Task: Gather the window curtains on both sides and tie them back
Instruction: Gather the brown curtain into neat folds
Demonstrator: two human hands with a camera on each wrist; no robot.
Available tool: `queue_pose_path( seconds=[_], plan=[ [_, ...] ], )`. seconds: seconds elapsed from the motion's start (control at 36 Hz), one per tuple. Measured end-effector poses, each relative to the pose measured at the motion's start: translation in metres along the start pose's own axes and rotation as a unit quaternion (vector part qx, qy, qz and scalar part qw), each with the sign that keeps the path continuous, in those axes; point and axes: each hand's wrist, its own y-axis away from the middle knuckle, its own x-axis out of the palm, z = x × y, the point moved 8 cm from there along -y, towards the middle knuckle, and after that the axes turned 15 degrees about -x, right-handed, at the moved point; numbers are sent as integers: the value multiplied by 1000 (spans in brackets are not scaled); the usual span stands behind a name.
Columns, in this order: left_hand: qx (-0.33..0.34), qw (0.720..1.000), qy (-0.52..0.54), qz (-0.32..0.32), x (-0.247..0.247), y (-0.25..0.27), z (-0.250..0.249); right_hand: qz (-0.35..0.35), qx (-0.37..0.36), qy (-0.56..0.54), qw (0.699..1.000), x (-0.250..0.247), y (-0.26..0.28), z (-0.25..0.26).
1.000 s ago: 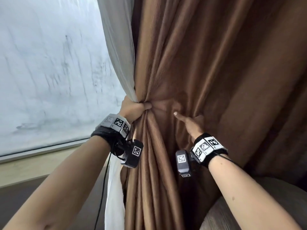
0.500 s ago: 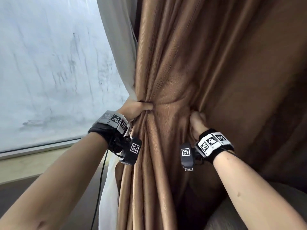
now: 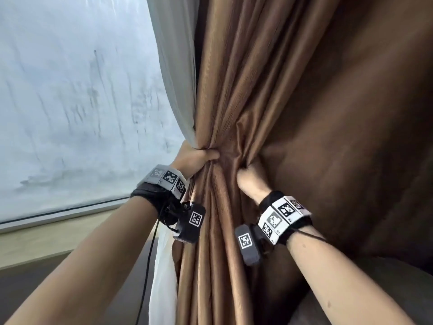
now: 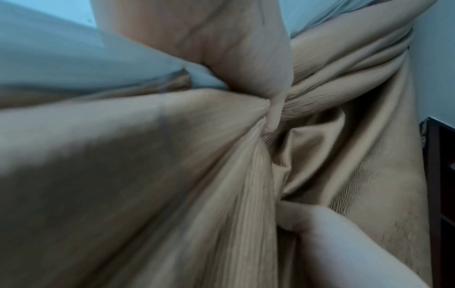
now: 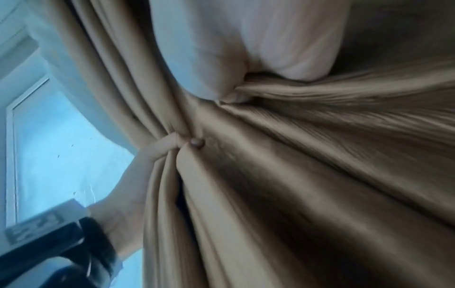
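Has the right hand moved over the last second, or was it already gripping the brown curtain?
Yes. The right hand moved in toward the left hand, which holds the gather, and its fingers, outstretched before, now grip the brown curtain.

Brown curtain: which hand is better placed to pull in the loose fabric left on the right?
Right. The right hand grips folds at the bundle's right edge, beside the ungathered brown curtain; the left hand clamps the bundle by the window.
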Motion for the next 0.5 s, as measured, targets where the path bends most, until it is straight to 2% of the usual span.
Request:
queue_pose_path(
  seconds=[0.11,0.19,0.25,0.31,0.36,0.42,0.5],
  plan=[
    [16,999,-8,35,6,6,-2,64,5,-23,998,12,6,6],
    [25,999,-8,47,6,7,-4,119,14,-94,988,9,18,22],
    [20,999,-1,49,5,7,-3,129,21,-153,980,8,22,29],
    [19,999,5,48,4,7,-2,103,50,-209,971,7,19,25],
    [21,999,8,45,4,5,-1,62,56,-220,972,2,15,21],
    [31,999,3,33,2,3,-2,17,39,-188,981,-6,9,14],
    [49,999,-10,1,-3,-1,-3,-45,-7,-76,996,-19,3,10]
  ],
)
